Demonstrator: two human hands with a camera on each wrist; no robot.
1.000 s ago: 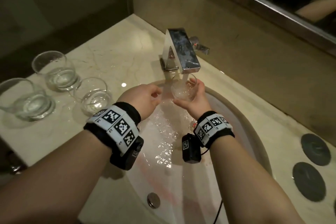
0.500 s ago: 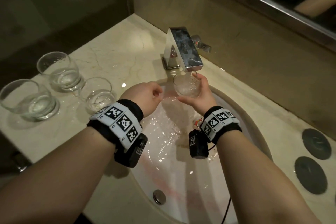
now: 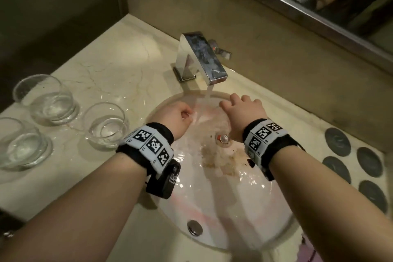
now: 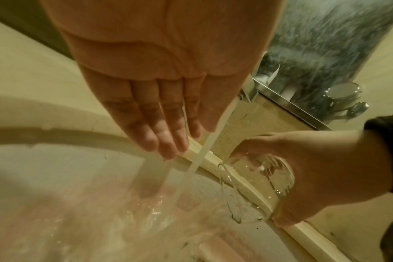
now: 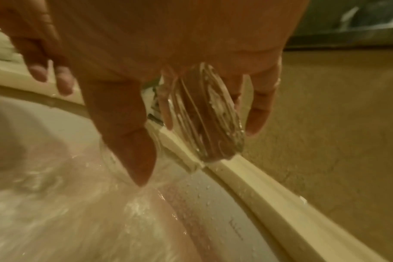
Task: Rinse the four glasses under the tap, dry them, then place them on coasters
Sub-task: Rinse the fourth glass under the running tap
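Water runs from the chrome tap [image 3: 202, 57] into the white basin [image 3: 212, 204]. My right hand [image 3: 242, 110] sits just right of the stream, palm down, and hides the glass in the head view. In the left wrist view its fingers grip a clear glass [image 4: 258, 179] tipped on its side, mouth toward the stream, with water spilling out. The right wrist view shows the glass base [image 5: 204, 113] between thumb and fingers. My left hand [image 3: 176, 116] hangs left of the stream, fingers [image 4: 159, 124] straight and holding nothing. Three more glasses [image 3: 45, 97] [image 3: 105, 125] [image 3: 21, 144] stand on the counter at left.
Several dark round coasters [image 3: 337, 141] [image 3: 369, 160] lie on the marble counter right of the basin. The drain [image 3: 223, 138] is in the basin's middle. A mirror edge [image 3: 297, 4] runs along the back wall.
My right hand has taken the glass from under the spout, moved right and turned it over onto its side. The left hand has stayed beside the stream.
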